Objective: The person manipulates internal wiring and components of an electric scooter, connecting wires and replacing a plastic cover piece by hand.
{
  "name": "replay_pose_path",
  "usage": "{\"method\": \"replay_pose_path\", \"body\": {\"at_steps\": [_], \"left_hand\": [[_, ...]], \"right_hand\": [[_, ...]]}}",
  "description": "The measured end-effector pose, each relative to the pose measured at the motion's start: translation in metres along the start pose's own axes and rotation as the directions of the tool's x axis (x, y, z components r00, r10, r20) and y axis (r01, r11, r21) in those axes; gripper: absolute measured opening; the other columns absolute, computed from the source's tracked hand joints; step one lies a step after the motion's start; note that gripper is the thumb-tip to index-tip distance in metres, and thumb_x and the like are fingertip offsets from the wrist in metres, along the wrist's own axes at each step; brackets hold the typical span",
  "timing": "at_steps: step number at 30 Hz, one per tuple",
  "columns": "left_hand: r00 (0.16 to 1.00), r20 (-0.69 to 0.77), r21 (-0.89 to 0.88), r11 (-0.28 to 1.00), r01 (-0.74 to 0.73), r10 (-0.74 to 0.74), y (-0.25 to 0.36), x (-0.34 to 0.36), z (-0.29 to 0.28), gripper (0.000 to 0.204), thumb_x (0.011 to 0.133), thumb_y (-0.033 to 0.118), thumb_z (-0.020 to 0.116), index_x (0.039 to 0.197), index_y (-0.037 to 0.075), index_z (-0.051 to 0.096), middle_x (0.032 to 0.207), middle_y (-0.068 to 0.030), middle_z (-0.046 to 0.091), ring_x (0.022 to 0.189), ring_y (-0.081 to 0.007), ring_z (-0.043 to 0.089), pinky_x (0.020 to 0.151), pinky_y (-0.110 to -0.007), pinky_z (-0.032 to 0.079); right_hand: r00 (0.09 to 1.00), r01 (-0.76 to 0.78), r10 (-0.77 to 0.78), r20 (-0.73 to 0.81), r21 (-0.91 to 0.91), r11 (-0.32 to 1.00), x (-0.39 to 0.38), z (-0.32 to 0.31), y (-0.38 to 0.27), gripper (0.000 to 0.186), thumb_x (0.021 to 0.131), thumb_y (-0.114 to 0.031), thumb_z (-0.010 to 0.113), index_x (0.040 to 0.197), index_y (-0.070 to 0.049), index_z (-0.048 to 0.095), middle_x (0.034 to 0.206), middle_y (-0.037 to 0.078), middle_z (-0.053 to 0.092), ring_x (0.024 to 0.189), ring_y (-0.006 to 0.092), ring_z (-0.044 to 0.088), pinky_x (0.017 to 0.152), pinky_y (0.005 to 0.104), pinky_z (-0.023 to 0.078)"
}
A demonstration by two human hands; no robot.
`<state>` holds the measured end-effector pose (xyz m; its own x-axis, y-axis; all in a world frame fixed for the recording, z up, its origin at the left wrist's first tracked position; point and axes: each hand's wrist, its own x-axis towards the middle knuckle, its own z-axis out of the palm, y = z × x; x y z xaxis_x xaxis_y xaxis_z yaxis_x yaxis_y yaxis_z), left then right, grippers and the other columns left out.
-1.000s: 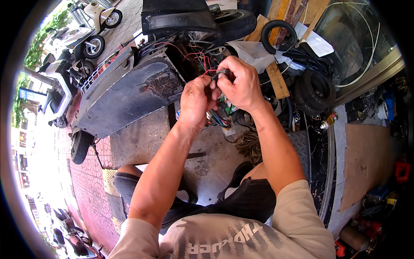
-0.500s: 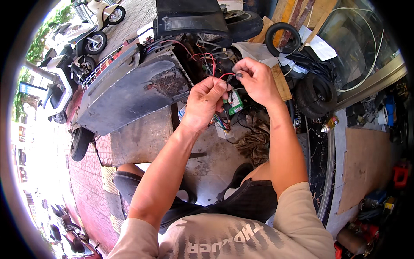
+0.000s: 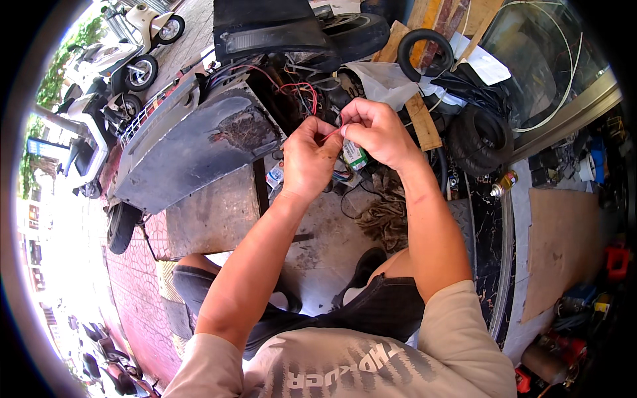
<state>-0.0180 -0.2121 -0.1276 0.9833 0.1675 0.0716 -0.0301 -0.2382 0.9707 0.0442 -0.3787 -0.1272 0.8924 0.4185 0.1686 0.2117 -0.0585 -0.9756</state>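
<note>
My left hand (image 3: 307,159) and my right hand (image 3: 373,132) are close together in front of the opened scooter body (image 3: 186,146), both closed in pinches on a thin red wire (image 3: 330,136). Their fingertips nearly meet; whatever small part is between them is hidden. Behind them, a tangle of red, grey and dark wires (image 3: 298,89) comes out of the body's cavity. Just below my fingers lie a green and white package (image 3: 353,158) and some coloured wires (image 3: 342,176).
A black panel and wheel (image 3: 265,26) are behind. Wooden boards (image 3: 424,126), tyres (image 3: 478,142), a spray can (image 3: 504,182) and a crumpled rag (image 3: 378,219) lie right. A metal plate (image 3: 212,219) is below the body. Parked scooters (image 3: 133,73) stand at left.
My hands drew apart along the red wire half a second ago and have now come together again, slightly lower, with the fingertips meeting on it.
</note>
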Motion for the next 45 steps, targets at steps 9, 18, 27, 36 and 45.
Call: {"method": "replay_pose_path", "body": {"at_steps": [9, 18, 27, 36, 45], "left_hand": [[0.973, -0.049, 0.408, 0.894, -0.184, 0.223, 0.006, -0.002, -0.005, 0.021, 0.093, 0.016, 0.076, 0.086, -0.002, 0.067, 0.073, -0.0105, 0.071, 0.065, -0.0157, 0.065, 0.063, -0.034, 0.053], [0.978, 0.179, -0.297, 0.941, 0.162, -0.111, 0.003, 0.005, -0.015, 0.013, 0.1, 0.016, 0.062, 0.096, 0.004, 0.065, 0.083, -0.0033, 0.064, 0.062, -0.0143, 0.058, 0.061, -0.035, 0.056], [0.932, 0.348, -0.7, 0.633, 0.331, -0.102, 0.01, 0.01, -0.018, 0.023, 0.104, 0.023, 0.052, 0.092, 0.006, 0.061, 0.082, -0.0047, 0.062, 0.057, -0.013, 0.049, 0.062, -0.033, 0.052], [0.957, 0.284, -0.611, 0.757, 0.231, -0.062, 0.001, 0.002, -0.02, 0.019, 0.105, 0.023, 0.063, 0.093, 0.009, 0.063, 0.087, -0.0025, 0.064, 0.061, -0.0108, 0.051, 0.064, -0.032, 0.054], [0.981, 0.168, -0.477, 0.863, 0.165, -0.095, -0.005, 0.005, -0.012, 0.015, 0.102, 0.015, 0.073, 0.093, 0.006, 0.065, 0.077, 0.001, 0.062, 0.061, -0.007, 0.053, 0.056, -0.026, 0.053]], "right_hand": [[0.972, -0.012, -0.083, -0.218, -0.4, 0.916, -0.004, 0.019, -0.009, 0.015, 0.087, -0.015, 0.074, 0.093, -0.001, 0.075, 0.081, 0.015, 0.076, 0.073, 0.0243, 0.075, 0.068, 0.0355, 0.057], [0.983, 0.019, -0.046, -0.175, -0.154, 0.988, 0.001, 0.011, -0.006, 0.01, 0.095, -0.008, 0.069, 0.094, 0.002, 0.069, 0.074, 0.001, 0.066, 0.067, 0.0051, 0.055, 0.059, 0.0267, 0.045], [0.892, 0.233, -0.272, -0.361, -0.147, 0.961, 0.006, 0.029, -0.008, 0.009, 0.096, -0.008, 0.068, 0.095, 0.001, 0.068, 0.077, 0.007, 0.07, 0.067, 0.0127, 0.064, 0.063, 0.0306, 0.052], [0.966, -0.018, 0.183, -0.181, 0.659, 0.752, 0.01, -0.021, 0.007, 0.015, 0.097, -0.015, 0.066, 0.1, -0.003, 0.074, 0.085, 0.002, 0.071, 0.076, 0.01, 0.065, 0.071, 0.0265, 0.054], [0.997, -0.07, 0.079, -0.005, 0.413, 0.908, -0.003, 0.013, -0.01, 0.015, 0.09, -0.006, 0.072, 0.103, 0.002, 0.072, 0.092, 0.003, 0.071, 0.084, 0.0098, 0.062, 0.078, 0.0263, 0.05]]}}
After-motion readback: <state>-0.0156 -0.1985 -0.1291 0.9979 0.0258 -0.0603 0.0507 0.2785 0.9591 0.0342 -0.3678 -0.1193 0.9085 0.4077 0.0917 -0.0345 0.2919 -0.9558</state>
